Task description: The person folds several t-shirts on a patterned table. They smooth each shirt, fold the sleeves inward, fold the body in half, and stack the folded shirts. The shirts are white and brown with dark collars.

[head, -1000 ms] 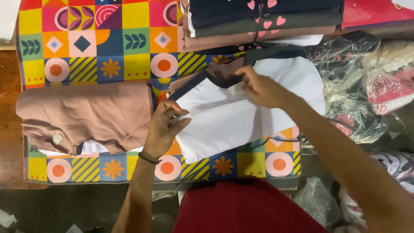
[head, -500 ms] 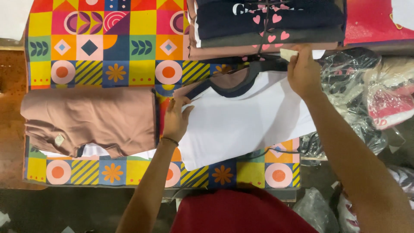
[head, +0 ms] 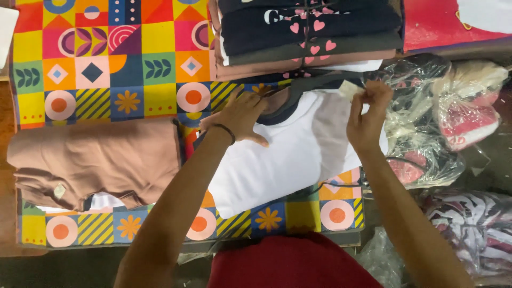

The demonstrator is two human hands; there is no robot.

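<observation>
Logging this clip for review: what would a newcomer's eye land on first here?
Probably the bright patterned cloth covering the table, then the white T-shirt with a dark collar at its middle. The left hand presses flat near the collar, while the right hand pinches the shirt's upper right edge. A stack of folded dark shirts with pink hearts sits just above, and a brown garment lies left.

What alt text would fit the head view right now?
Seen from above, the left hand presses flat on a white T-shirt near its dark collar while the right hand pinches its upper right edge. It lies on a colourful patterned cloth, beside a folded brown garment.
</observation>
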